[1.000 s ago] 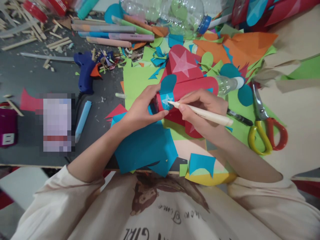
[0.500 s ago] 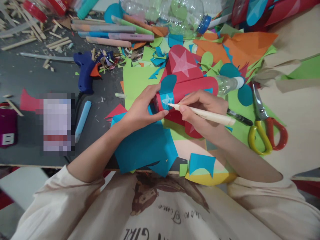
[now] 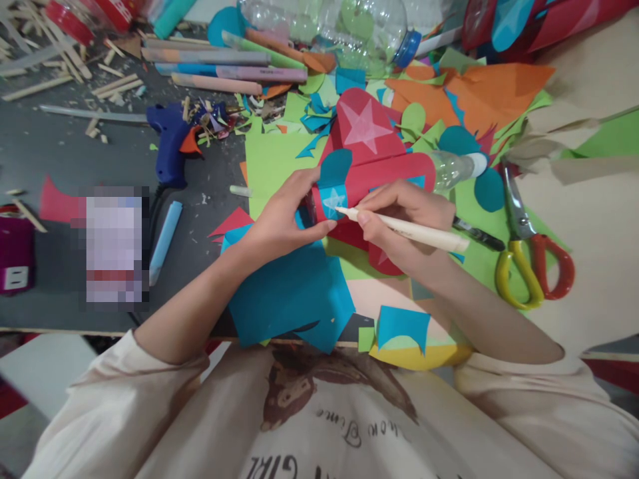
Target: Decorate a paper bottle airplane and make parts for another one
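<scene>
A plastic bottle (image 3: 448, 171) wrapped in red paper lies on its side, its white cap to the right. Red wings with white stars stick out from it, and a blue paper band (image 3: 327, 205) circles its left end. My left hand (image 3: 287, 213) grips that end, thumb below and fingers behind, partly hidden. In my right hand (image 3: 407, 213) is a cream-white marker (image 3: 424, 234), pinched like a pen. Its tip touches the white star drawn on the band. Under my left wrist lies a blue paper sheet (image 3: 294, 286).
Scissors (image 3: 522, 226) with yellow and red handles lie at the right, near a black pen (image 3: 479, 233). A blue glue gun (image 3: 170, 136) and a light-blue marker (image 3: 166, 243) are on the left. Paper scraps, several markers and clear bottles (image 3: 364, 33) fill the back.
</scene>
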Motion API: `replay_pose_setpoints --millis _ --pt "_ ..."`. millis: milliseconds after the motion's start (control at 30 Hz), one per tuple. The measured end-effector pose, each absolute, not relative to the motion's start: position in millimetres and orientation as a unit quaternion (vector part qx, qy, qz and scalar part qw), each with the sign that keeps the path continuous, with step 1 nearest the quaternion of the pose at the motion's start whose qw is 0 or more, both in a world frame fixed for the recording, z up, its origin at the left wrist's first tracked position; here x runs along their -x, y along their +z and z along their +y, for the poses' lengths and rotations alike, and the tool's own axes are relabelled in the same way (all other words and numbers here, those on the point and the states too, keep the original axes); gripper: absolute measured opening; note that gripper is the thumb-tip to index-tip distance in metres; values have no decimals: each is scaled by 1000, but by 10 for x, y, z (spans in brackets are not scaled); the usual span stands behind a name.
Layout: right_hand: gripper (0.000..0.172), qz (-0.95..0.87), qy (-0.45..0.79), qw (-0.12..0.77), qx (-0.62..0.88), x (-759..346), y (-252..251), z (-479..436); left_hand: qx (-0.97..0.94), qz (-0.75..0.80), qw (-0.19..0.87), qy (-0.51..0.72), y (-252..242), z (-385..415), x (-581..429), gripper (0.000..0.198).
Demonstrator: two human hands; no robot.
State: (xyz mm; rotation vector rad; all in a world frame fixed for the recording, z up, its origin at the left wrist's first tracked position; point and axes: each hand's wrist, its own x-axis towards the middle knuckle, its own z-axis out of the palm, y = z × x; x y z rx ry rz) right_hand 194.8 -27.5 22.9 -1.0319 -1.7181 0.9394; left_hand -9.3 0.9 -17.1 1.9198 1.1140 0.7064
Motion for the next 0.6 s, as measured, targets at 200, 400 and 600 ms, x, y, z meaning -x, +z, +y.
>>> replay_pose_setpoints --millis 200,400,600 --pt "17 -677 377 466 428 -1922 259 -270 -757 442 392 280 -180 9 96 61" --pt "16 -671 377 475 427 -1905 263 -270 -756 438 396 284 -183 8 101 59" --pt "15 -698 370 452 414 -1933 225 -274 -758 441 388 284 -169 5 90 58"
